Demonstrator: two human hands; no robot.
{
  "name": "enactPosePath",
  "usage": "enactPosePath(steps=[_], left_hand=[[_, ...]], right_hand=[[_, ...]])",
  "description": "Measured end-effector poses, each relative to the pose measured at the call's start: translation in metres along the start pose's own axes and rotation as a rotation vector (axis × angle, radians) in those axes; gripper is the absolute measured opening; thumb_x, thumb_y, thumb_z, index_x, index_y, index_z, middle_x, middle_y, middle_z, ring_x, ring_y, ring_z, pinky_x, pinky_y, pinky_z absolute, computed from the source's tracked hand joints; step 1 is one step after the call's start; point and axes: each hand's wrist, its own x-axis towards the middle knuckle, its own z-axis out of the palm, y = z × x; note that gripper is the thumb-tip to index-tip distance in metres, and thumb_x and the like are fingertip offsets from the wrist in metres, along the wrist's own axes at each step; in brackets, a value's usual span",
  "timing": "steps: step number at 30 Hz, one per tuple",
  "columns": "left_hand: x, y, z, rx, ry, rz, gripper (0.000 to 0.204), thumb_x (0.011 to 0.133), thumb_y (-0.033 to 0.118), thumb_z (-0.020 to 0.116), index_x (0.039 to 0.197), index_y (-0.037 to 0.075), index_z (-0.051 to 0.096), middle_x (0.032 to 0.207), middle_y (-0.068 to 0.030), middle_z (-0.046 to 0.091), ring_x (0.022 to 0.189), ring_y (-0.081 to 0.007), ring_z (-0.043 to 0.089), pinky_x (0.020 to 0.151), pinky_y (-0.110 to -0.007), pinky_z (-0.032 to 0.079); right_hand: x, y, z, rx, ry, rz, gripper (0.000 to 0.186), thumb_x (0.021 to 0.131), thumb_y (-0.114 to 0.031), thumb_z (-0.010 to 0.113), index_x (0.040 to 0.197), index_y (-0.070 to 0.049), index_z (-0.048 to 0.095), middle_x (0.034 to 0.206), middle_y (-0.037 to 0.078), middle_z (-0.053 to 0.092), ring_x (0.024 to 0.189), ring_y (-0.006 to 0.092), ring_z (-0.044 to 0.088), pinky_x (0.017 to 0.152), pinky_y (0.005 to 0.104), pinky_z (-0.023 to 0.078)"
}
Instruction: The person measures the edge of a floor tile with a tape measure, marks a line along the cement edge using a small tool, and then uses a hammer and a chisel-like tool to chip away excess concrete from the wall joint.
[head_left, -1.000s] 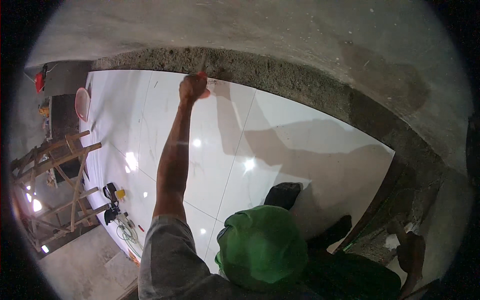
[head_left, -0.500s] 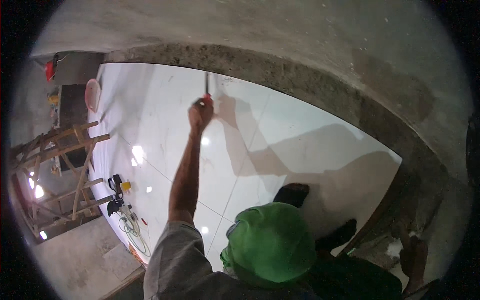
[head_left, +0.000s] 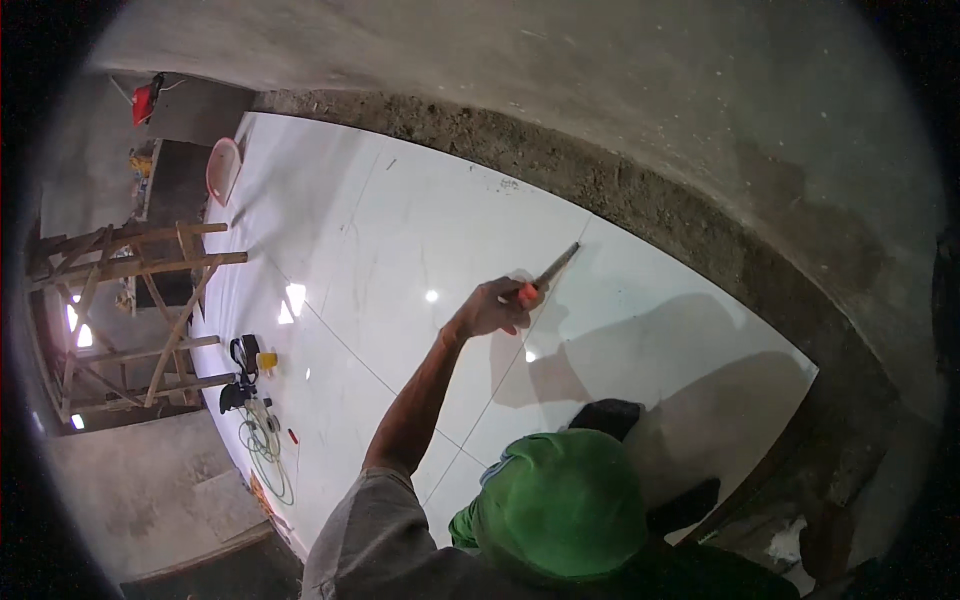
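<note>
Neither my left hand nor my right hand shows. Below me crouches a co-worker in a green cap and a grey short-sleeved shirt, seen from above. The co-worker's bare arm reaches forward, and that hand is closed on a red-handled tool with a long narrow blade; its exact kind is unclear. The blade points away to the right, its tip by a joint between large glossy white floor tiles. Whether the tip touches the floor cannot be made out. The co-worker's other hand is hidden.
A rough, bare strip separates the tiles from the grey wall. At left stand a wooden trestle frame and a pink basin. A pale green hose or cord lies coiled near a black tool and a yellow item.
The co-worker's hand has brought the tool nearer and to the right, from the far tile edge to another joint. The blade now slants rightward. My view has shifted and turned slightly.
</note>
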Motion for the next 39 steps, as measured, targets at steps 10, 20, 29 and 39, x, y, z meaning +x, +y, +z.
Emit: enactPosePath(steps=[10, 20, 29, 39], left_hand=[[0.11, -0.051, -0.113, 0.767, 1.024, 0.14, 0.079, 0.101, 0.048, 0.053, 0.155, -0.006, 0.032, 0.155, -0.0321, 0.036, 0.144, -0.0492, 0.032, 0.119, -0.054, 0.03], [0.245, 0.062, -0.002, 0.656, 0.853, 0.391, 0.077, 0.107, 0.052, 0.033, 0.159, -0.004, 0.027, 0.169, -0.0274, 0.013, 0.157, -0.0448, 0.008, 0.127, -0.055, 0.007], [0.242, -0.034, -0.167, 0.915, 1.453, -0.264, 0.084, 0.105, 0.051, 0.036, 0.156, -0.014, 0.021, 0.166, -0.0299, 0.021, 0.155, -0.0457, 0.018, 0.126, -0.055, 0.013], [0.18, -0.062, -0.253, 0.993, 1.246, -0.114, 0.07, 0.104, 0.051, 0.04, 0.157, 0.005, 0.037, 0.161, -0.0197, 0.036, 0.146, -0.0437, 0.034, 0.118, -0.056, 0.029]], right_hand=[[0.015, -0.024, -0.02, 0.06, -0.032, 0.057, 0.042, 0.076, 0.004, 0.067, 0.116, -0.009, 0.067, 0.086, 0.018, 0.058, 0.082, 0.0367, 0.057, 0.073, 0.0509, 0.045], [0.006, -0.003, -0.003, -0.164, 0.142, -0.095, 0.038, 0.074, -0.003, 0.07, 0.111, -0.005, 0.062, 0.09, 0.018, 0.057, 0.085, 0.039, 0.054, 0.077, 0.05, 0.043], [0.033, -0.001, -0.007, 0.041, -0.179, 0.18, 0.041, 0.075, 0.0, 0.067, 0.115, -0.003, 0.061, 0.103, 0.018, 0.058, 0.096, 0.0393, 0.055, 0.087, 0.0529, 0.043], [0.067, 0.037, 0.022, -0.05, -0.092, -0.047, 0.051, 0.079, -0.002, 0.065, 0.129, 0.002, 0.057, 0.117, 0.021, 0.056, 0.111, 0.04, 0.051, 0.098, 0.0481, 0.045]])
